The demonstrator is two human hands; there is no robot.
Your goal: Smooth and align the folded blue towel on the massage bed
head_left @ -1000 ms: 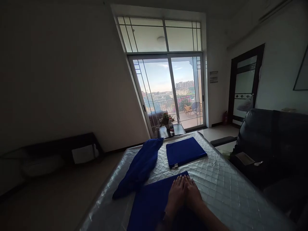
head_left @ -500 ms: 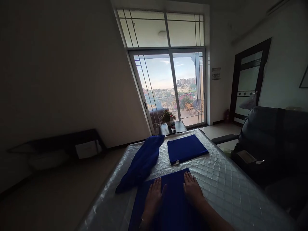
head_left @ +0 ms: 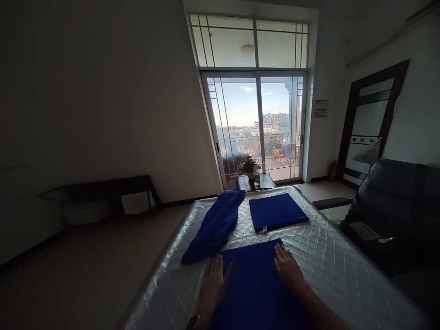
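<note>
Two hands are lying flat with fingers spread on a blue cloth (head_left: 254,284): left hand (head_left: 212,285) at its left edge, right hand (head_left: 288,270) at its right edge, gripping nothing, on the quilted mattress (head_left: 330,266).

Near cloth (head_left: 254,288): bottom edge cuts it off under my arms.
Label on folded cloth (head_left: 277,211): too small to read.
</note>
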